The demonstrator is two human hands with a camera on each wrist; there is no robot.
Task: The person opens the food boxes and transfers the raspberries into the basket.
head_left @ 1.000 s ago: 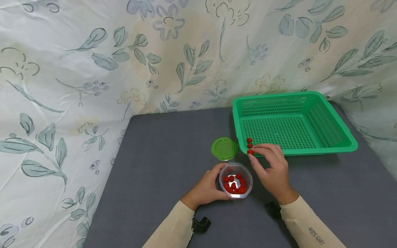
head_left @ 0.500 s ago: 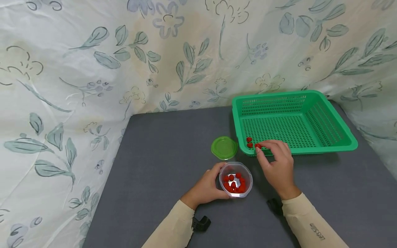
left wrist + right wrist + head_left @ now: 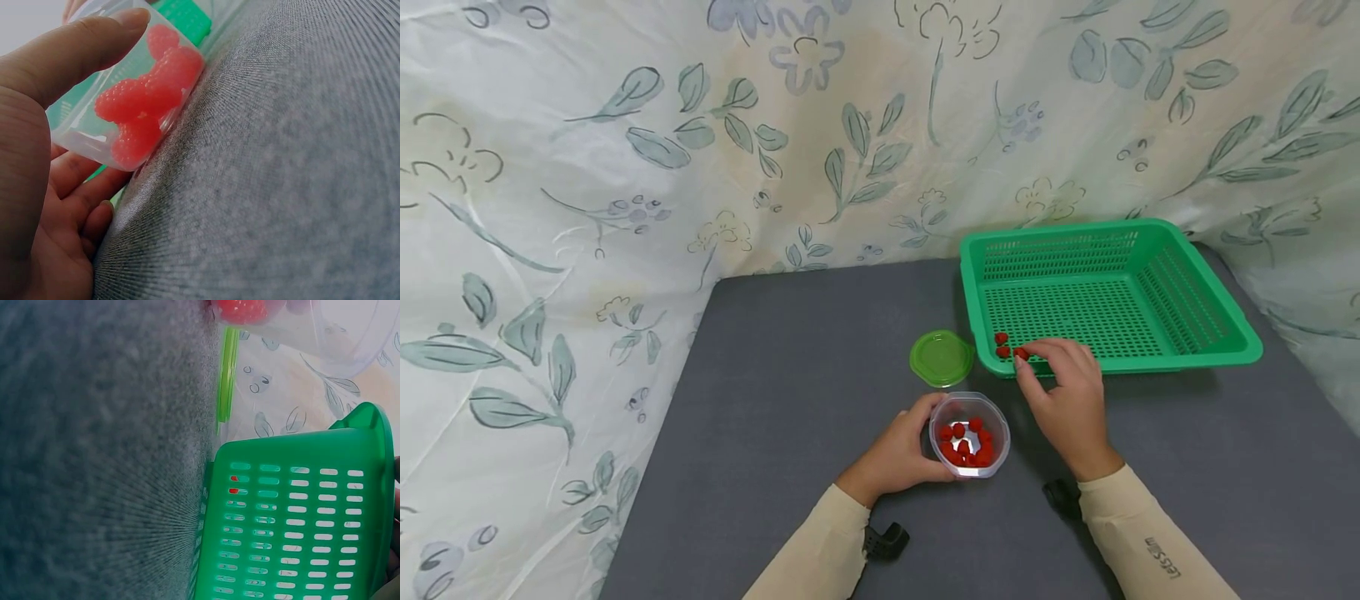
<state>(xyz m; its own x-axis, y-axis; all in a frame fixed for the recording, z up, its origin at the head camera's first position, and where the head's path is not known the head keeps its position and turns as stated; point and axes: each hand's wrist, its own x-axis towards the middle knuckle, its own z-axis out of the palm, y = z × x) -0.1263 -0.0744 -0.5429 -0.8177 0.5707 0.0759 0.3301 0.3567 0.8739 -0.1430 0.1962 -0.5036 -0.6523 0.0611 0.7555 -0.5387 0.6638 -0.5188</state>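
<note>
My left hand (image 3: pixel 908 450) holds a clear plastic cup (image 3: pixel 937 429) between thumb and fingers, on the table. Several red raspberries (image 3: pixel 150 87) lie in the cup, seen through its wall in the left wrist view. With thumb and fingertips my right hand (image 3: pixel 1070 400) pinches one raspberry (image 3: pixel 1021 354) over the near left corner of the green basket (image 3: pixel 1195 362). Beside it, two more raspberries (image 3: pixel 1002 338) lie inside the basket. In the right wrist view only the edge of that hand shows, behind the basket wall.
A round green lid (image 3: pixel 942 358) lies on the grey table (image 3: pixel 790 375), left of the basket and behind the cup. A floral curtain (image 3: pixel 850 125) hangs along the back and left edges of the table.
The right hand has moved slightly right and up with its raspberry, from the basket's left corner, then stayed nearly still. The left hand and the cup have stayed in place.
</note>
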